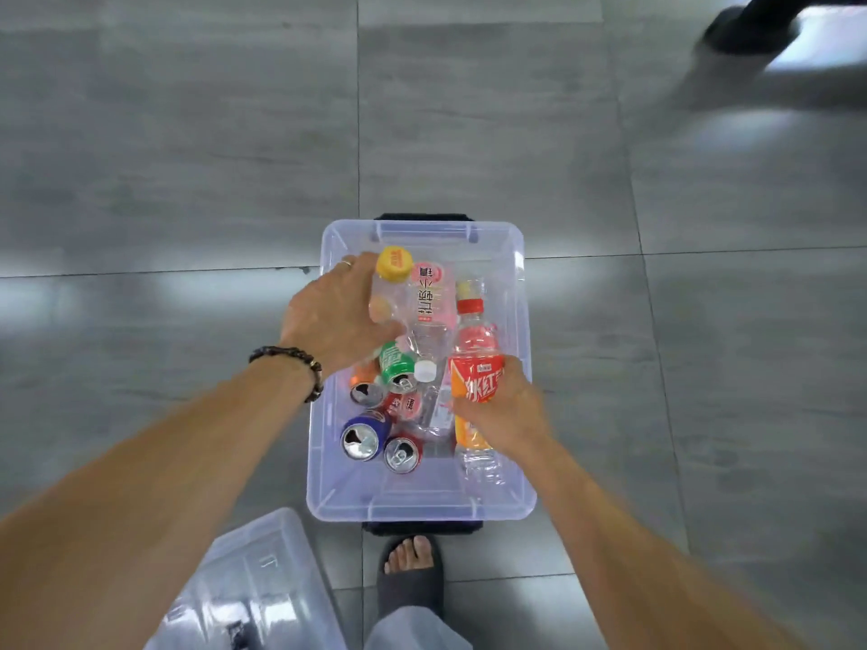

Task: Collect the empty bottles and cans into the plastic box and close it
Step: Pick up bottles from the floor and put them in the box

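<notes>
A clear plastic box [328,462] stands open on the floor in front of me. Inside lie several cans, among them a blue can [363,436], a red can [402,453] and a green can [396,363], plus a clear bottle with a white cap [426,371]. My left hand [335,316] grips a clear bottle with a yellow cap [393,269] over the box's far left part. My right hand [509,412] holds a red-capped bottle with an orange-red label [474,363] along the box's right side. A pink-labelled bottle [431,293] lies between them.
The box's clear lid [253,584] lies on the grey tiled floor at the lower left. My foot in a dark slipper [413,570] stands just below the box. A dark blurred object [750,25] sits at the top right.
</notes>
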Action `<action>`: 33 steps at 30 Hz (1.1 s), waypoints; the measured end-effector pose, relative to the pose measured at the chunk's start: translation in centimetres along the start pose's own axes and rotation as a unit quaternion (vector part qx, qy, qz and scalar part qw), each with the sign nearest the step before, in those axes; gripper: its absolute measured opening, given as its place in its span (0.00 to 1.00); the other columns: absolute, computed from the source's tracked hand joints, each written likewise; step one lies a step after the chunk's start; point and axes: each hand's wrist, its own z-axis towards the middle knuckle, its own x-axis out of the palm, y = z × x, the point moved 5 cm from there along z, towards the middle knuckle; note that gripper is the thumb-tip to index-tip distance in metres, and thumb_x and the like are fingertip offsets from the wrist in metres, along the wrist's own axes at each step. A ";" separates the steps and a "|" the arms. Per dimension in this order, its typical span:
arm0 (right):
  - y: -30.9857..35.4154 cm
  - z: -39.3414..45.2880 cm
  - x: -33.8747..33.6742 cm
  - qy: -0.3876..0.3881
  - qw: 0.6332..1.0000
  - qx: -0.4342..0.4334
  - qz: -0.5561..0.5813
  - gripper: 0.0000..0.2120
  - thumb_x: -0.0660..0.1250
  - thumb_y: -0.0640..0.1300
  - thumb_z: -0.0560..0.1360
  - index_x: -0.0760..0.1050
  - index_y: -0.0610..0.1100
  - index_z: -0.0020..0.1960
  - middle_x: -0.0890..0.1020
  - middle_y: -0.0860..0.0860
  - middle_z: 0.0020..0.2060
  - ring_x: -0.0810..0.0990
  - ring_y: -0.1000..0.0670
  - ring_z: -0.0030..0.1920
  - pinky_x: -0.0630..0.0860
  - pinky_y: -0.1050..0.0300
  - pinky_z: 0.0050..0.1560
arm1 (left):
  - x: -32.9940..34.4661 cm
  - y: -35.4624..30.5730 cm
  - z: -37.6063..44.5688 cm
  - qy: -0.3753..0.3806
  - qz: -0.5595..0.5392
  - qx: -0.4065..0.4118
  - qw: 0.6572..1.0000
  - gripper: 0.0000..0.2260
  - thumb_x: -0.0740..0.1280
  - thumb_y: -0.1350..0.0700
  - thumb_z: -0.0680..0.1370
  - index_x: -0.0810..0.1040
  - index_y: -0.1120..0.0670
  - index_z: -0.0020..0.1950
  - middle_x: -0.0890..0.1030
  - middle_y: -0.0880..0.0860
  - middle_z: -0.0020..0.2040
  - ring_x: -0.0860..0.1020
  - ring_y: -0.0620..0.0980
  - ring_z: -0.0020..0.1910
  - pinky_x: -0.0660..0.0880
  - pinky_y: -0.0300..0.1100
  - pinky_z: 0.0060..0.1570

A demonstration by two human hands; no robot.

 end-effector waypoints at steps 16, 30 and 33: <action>-1.2 2.0 1.2 -0.047 0.996 0.053 -0.046 0.38 0.73 0.51 0.70 0.59 0.42 0.73 0.73 0.45 0.63 0.74 0.44 0.62 0.70 0.56 0.56 | 4.1 2.6 2.6 -0.002 0.010 0.006 1.000 0.38 0.71 0.48 0.73 0.52 0.54 0.74 0.71 0.58 0.61 0.74 0.58 0.57 0.75 0.55 0.52; 6.9 -10.7 -17.7 -0.127 0.986 -0.088 -0.070 0.35 0.70 0.53 0.73 0.60 0.45 0.74 0.69 0.46 0.70 0.70 0.46 0.68 0.67 0.57 0.61 | -6.6 -9.5 -8.2 0.115 0.102 0.185 0.971 0.23 0.62 0.48 0.78 0.63 0.51 0.71 0.70 0.52 0.67 0.70 0.50 0.63 0.72 0.44 0.55; 6.5 -15.7 -23.3 -0.158 0.979 -0.107 -0.067 0.35 0.70 0.53 0.73 0.60 0.45 0.74 0.69 0.47 0.68 0.70 0.46 0.67 0.66 0.57 0.61 | -9.0 -15.6 -11.4 0.108 0.109 0.238 0.959 0.23 0.63 0.46 0.78 0.63 0.50 0.70 0.70 0.51 0.68 0.71 0.49 0.62 0.72 0.42 0.56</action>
